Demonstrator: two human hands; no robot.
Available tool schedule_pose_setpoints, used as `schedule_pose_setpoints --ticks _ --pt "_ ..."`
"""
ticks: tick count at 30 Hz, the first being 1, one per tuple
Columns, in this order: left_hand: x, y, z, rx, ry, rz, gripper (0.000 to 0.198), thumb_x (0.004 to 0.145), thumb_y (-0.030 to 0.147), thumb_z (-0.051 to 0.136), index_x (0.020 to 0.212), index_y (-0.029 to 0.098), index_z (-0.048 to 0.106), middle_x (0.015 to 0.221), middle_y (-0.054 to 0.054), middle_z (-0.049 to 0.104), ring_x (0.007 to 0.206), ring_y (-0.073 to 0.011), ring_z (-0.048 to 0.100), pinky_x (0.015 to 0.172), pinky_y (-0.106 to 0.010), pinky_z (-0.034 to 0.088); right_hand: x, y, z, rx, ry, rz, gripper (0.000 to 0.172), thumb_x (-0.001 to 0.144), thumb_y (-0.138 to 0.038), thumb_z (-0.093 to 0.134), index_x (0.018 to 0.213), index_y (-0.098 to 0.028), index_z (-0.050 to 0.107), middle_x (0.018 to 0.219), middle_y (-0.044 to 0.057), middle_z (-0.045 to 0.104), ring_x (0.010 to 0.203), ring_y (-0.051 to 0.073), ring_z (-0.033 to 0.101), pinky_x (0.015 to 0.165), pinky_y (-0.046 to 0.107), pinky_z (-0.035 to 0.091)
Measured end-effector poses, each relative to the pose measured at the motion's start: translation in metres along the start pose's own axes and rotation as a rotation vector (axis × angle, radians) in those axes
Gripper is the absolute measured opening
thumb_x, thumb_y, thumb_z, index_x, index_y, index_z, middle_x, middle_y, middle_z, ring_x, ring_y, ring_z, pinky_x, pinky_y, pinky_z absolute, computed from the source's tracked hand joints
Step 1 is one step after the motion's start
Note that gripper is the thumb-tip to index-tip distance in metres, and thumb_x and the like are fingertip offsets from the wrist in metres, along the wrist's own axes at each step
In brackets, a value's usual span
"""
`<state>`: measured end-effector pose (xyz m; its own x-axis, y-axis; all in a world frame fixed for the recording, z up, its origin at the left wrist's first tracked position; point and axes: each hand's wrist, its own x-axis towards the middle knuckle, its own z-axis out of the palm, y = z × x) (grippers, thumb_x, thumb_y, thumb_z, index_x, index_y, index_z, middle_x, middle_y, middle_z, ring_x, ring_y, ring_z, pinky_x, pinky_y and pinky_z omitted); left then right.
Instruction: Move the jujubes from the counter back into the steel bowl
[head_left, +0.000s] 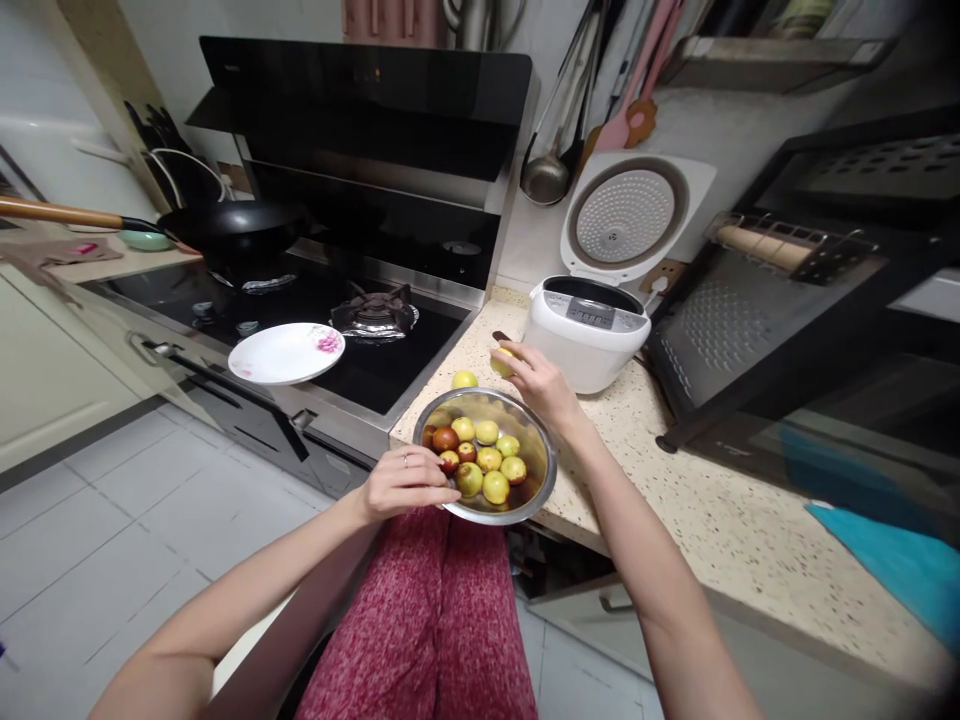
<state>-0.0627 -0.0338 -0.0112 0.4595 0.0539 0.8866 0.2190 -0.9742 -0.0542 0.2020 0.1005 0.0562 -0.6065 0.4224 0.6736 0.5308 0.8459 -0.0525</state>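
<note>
A stainless steel bowl holds several yellow-green fruits, some with brown patches, that look like fresh jujubes. My left hand, with a ring on one finger, grips the bowl's near left rim, its fingertips reaching inside. Beyond the bowl, my right hand pinches one jujube between thumb and fingers, above the counter. Another jujube lies outside the bowl, just past its far rim. A small dark object, too hidden to name, shows behind my right hand.
A rice cooker stands lid-up behind my right hand. Left of the bowl, a white floral plate sits at the stove's front edge. A black wok rests on the left burner. A blue cloth lies on the speckled counter.
</note>
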Motion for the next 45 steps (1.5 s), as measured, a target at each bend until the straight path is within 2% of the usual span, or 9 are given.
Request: schedule_pose_setpoints --ticks 4,9,18,26,33,38,41,45 --pt "0.001 -0.002 0.001 0.018 0.017 0.016 0.023 0.107 0.017 0.053 0.102 0.016 0.075 0.079 -0.003 0.078 0.073 -0.0108 0.075 0.084 -0.027 0.063 0.003 -0.020 -0.011 0.279 -0.018 -0.031 0.040 0.097 -0.019 0.065 0.136 -0.025 0.064 0.134 0.011 0.068 0.126 0.028 0.065 0.107 0.050 0.056" --pt "0.000 -0.002 0.003 0.009 0.034 0.003 0.022 0.106 0.018 0.053 0.104 0.018 0.076 0.079 -0.002 0.079 0.071 -0.0105 0.076 0.084 -0.025 0.064 0.004 -0.040 -0.009 0.548 -0.177 -0.057 0.041 0.090 -0.033 0.078 0.129 -0.023 0.069 0.126 0.010 0.072 0.119 0.028 0.068 0.107 0.049 0.054" --pt "0.003 -0.003 0.001 0.023 0.022 0.015 0.024 0.106 0.018 0.054 0.099 0.017 0.076 0.078 -0.003 0.079 0.070 -0.0106 0.076 0.084 -0.025 0.064 0.004 -0.045 -0.014 0.683 -0.435 -0.042 0.042 0.085 -0.033 0.080 0.125 -0.022 0.072 0.124 0.009 0.074 0.116 0.027 0.068 0.105 0.045 0.052" --pt "0.001 -0.003 0.002 0.026 0.034 0.011 0.024 0.106 0.018 0.054 0.099 0.017 0.076 0.077 -0.002 0.079 0.070 -0.0102 0.075 0.084 -0.025 0.064 0.005 -0.043 -0.023 0.684 -0.563 -0.022 0.045 0.084 -0.021 0.077 0.128 -0.023 0.070 0.129 0.009 0.071 0.119 0.025 0.066 0.108 0.045 0.050" --pt "0.003 -0.003 0.002 0.018 0.041 0.023 0.024 0.106 0.016 0.054 0.097 0.014 0.076 0.076 -0.003 0.078 0.070 -0.0105 0.075 0.083 -0.026 0.064 0.003 -0.039 -0.021 0.703 -0.564 -0.002 0.055 0.081 -0.032 0.085 0.133 -0.025 0.069 0.135 0.008 0.070 0.125 0.027 0.064 0.112 0.045 0.048" --pt "0.003 -0.003 0.002 0.016 0.037 0.017 0.023 0.106 0.017 0.054 0.100 0.017 0.076 0.077 -0.002 0.078 0.070 -0.0102 0.075 0.082 -0.025 0.064 0.004 -0.038 -0.022 0.710 -0.515 0.004 0.051 0.084 -0.036 0.083 0.133 -0.027 0.070 0.134 0.007 0.071 0.125 0.027 0.065 0.113 0.046 0.049" --pt "0.002 -0.003 0.002 0.010 0.026 0.022 0.023 0.105 0.016 0.054 0.100 0.015 0.077 0.078 -0.004 0.078 0.071 -0.0111 0.075 0.082 -0.026 0.064 0.004 -0.037 -0.020 0.685 -0.433 0.029 0.038 0.090 -0.037 0.078 0.126 -0.025 0.074 0.127 0.007 0.074 0.119 0.026 0.068 0.110 0.047 0.051" --pt "-0.002 -0.005 0.004 -0.001 0.036 0.021 0.022 0.105 0.016 0.055 0.102 0.015 0.076 0.080 -0.004 0.079 0.073 -0.0113 0.075 0.084 -0.027 0.063 0.002 -0.032 -0.011 0.615 -0.230 0.104 0.025 0.098 -0.035 0.068 0.116 -0.022 0.077 0.117 0.009 0.077 0.111 0.025 0.071 0.104 0.045 0.054"
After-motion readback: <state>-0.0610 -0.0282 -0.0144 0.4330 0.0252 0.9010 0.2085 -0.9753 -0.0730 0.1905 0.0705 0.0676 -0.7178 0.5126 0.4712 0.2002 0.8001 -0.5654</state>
